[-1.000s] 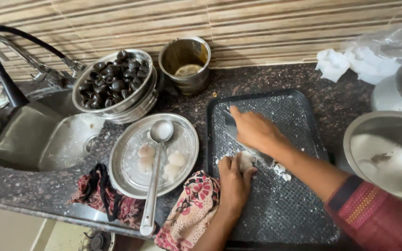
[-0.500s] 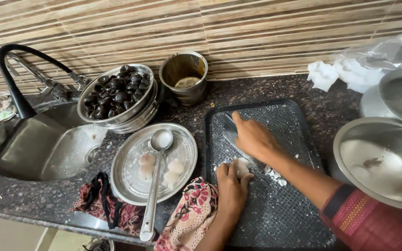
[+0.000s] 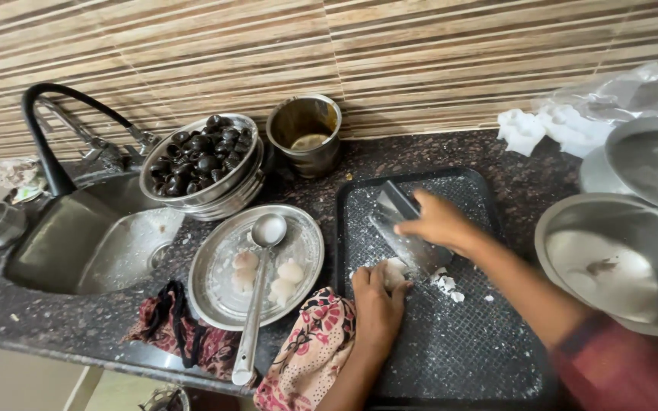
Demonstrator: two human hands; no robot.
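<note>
Head view, one knife (image 3: 409,232), four dough pieces (image 3: 268,272), one ladle (image 3: 257,301)

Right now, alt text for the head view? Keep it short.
On a dark tray, the person's right hand presses a flat metal blade beside a small white lump held by the left hand. To the left sit a steel plate with white pieces and a ladle, a bowl of dark round fruit and a sink.
</note>
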